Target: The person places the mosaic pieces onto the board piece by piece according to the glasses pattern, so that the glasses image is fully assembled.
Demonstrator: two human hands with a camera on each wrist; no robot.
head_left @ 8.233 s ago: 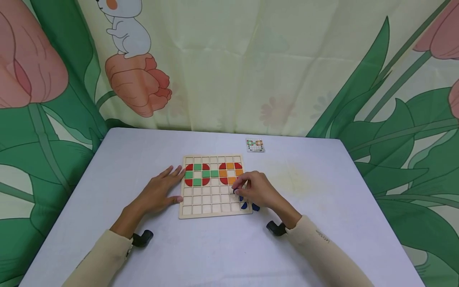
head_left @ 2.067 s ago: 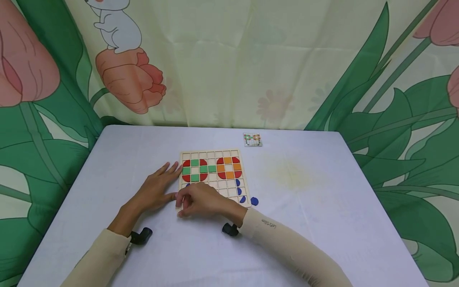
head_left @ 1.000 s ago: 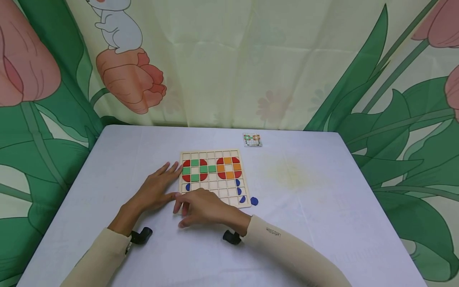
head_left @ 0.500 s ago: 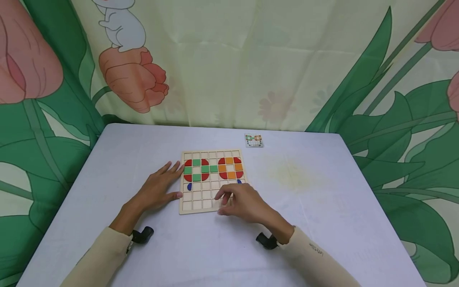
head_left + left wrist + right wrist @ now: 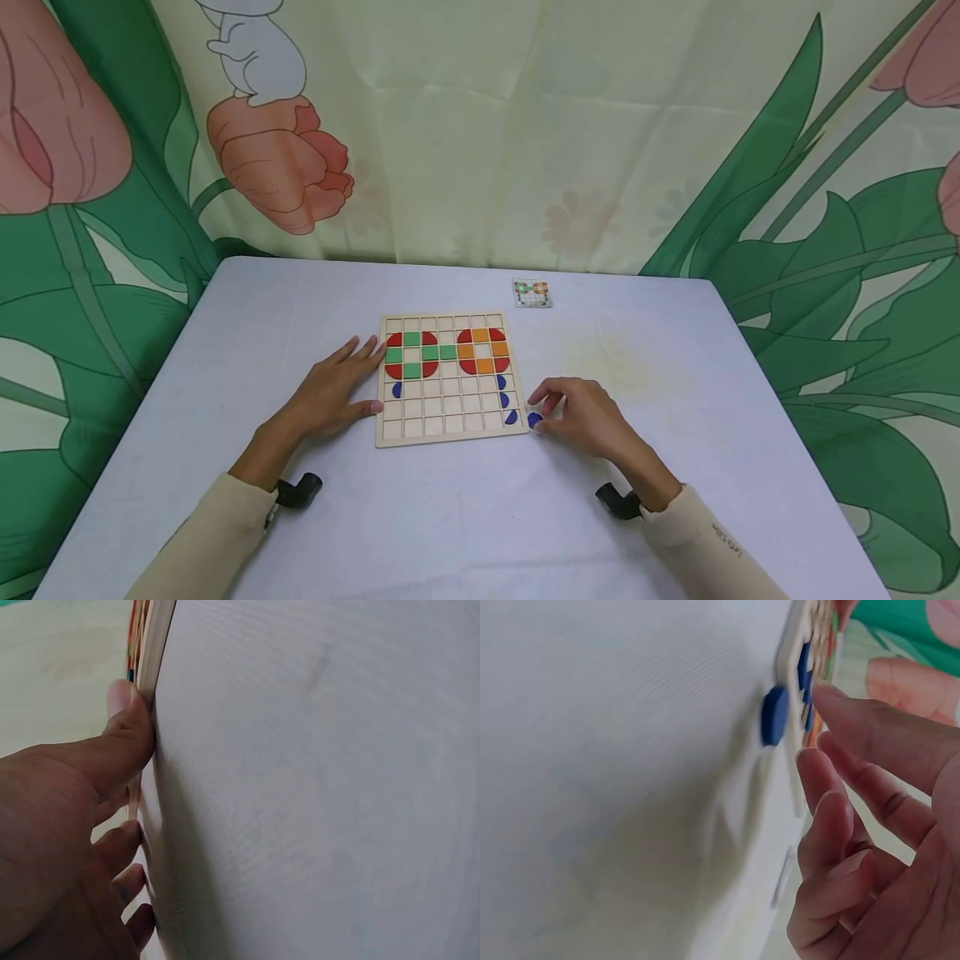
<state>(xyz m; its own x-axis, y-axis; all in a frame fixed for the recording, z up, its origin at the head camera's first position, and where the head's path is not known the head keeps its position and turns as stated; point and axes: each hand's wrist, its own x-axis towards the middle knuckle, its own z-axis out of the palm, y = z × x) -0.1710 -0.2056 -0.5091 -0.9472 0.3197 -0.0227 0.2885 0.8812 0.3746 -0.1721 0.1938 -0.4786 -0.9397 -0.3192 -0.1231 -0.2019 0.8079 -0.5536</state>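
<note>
A wooden grid board (image 5: 450, 442) lies on the table, with red, green and orange pieces in its upper rows. Blue half-round pieces (image 5: 504, 400) sit in its right column, and one blue half-round piece (image 5: 397, 390) is at the left. My left hand (image 5: 330, 396) lies spread with thumb and fingertips at the board's left edge. Just off the board's lower right corner rests a blue rounded piece (image 5: 775, 716). My right hand (image 5: 585, 417) hovers beside it, thumb and index finger apart, with nothing between them in the right wrist view.
A small pattern card (image 5: 532, 293) lies behind the board toward the right. The white-covered table (image 5: 480, 525) ends at a printed curtain (image 5: 465, 167) with flowers. A black wrist camera (image 5: 618, 502) sticks out from my right wrist, another from my left.
My right hand has moved from the board's lower left to the blue piece off its right corner. Over the longer span blue pieces came to lie in the right column and at left.
</note>
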